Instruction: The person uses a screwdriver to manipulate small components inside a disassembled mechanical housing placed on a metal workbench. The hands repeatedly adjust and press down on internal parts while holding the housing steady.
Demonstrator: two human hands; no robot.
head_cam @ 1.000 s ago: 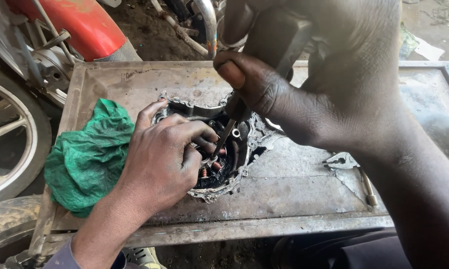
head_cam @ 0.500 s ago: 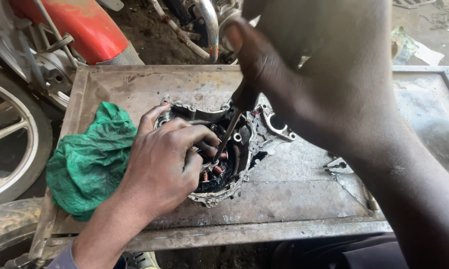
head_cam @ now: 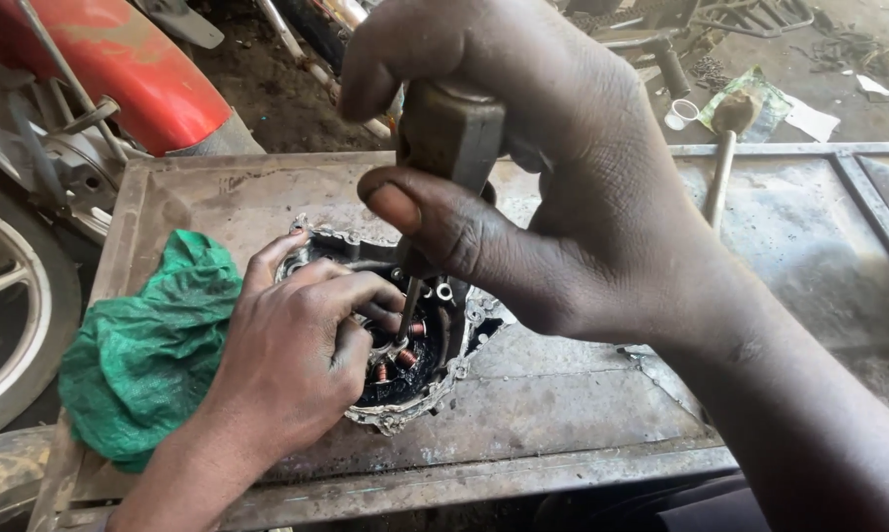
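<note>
A grimy metal engine cover [head_cam: 459, 366] with copper-wound coils [head_cam: 405, 359] inside lies on a steel tray table [head_cam: 582, 414]. My left hand [head_cam: 292, 360] rests on the cover's left side, fingers curled over its rim and inner parts. My right hand [head_cam: 543, 167] is closed around the dark handle of a screwdriver [head_cam: 449, 138], held upright. Its thin shaft [head_cam: 406, 307] runs down into the cover beside my left fingertips. The tip is hidden among the coils.
A crumpled green cloth [head_cam: 144, 350] lies on the table's left part, touching my left hand. A motorcycle with a red fender [head_cam: 139, 74] and a wheel [head_cam: 11, 296] stands at the left. A hammer [head_cam: 725, 148] and scattered parts lie at the back right.
My right hand has drawn nearer to the camera with the screwdriver more upright. My left hand stays on the cover.
</note>
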